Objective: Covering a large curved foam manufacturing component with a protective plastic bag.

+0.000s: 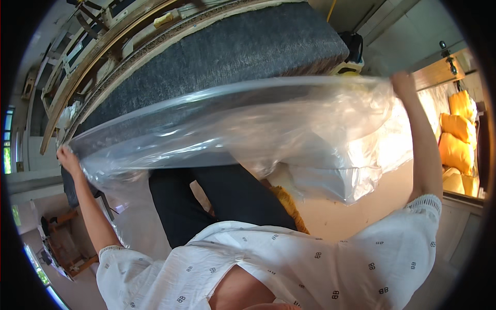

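Note:
A wide sheet of clear plastic film (pixel 206 126) is stretched between my two hands, with both arms spread far apart. My left hand (pixel 68 159) is closed on its left end, near the long frame. At the other end, my right hand (pixel 403 85) grips the film's upper corner; motion blurs it slightly. The film's top edge runs taut from hand to hand, and its lower part hangs in shiny folds over my legs. Behind it lies a dark grey fabric (pixel 222 51) on a long surface, partly seen through the film.
A long wooden frame (pixel 98 67) curves along the far left side, with a small yellow piece (pixel 163 20) on it. On the right, a plastic-wrapped pale block (pixel 336 181) sits on the floor (pixel 382 199). Several yellow bundles (pixel 457 150) are stacked beyond an opening.

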Motion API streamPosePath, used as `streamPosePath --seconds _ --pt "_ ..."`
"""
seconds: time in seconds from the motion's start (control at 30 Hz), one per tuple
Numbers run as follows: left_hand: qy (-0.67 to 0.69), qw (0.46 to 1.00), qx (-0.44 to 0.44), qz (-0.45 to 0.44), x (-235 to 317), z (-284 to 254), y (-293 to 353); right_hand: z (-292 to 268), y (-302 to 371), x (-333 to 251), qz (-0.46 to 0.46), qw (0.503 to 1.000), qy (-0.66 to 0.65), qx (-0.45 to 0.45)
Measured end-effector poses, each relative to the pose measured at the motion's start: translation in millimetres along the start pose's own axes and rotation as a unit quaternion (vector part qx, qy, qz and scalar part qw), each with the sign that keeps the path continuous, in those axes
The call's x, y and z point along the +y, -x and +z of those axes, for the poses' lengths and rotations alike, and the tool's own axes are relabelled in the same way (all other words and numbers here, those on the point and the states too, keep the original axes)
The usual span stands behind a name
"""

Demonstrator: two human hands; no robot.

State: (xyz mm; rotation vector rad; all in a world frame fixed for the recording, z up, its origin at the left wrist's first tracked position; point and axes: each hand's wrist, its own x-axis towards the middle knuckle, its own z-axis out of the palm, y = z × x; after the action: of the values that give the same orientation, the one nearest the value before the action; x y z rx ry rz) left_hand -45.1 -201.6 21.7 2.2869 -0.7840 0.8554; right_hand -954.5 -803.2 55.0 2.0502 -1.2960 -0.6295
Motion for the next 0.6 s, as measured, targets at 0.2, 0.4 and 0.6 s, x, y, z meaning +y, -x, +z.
streamPosePath --seconds 0.2,0.4,0.6 --pt "-0.175 0.975 -0.03 -0.135 -133.0 -74.6 31.3 -180.8 -81.5 -6.0 0.253 0.785 -0.162 0.542" --pt "-0.211 0.95 -0.106 -0.204 -164.2 -140.6 87.8 -174.8 -101.4 -128.3 -0.144 0.766 -0.555 0.291" --pt "-0.299 0.914 -0.18 -0.208 -222.4 -133.9 52.3 -181.1 -101.9 -135.1 -0.142 0.8 -0.523 0.258"
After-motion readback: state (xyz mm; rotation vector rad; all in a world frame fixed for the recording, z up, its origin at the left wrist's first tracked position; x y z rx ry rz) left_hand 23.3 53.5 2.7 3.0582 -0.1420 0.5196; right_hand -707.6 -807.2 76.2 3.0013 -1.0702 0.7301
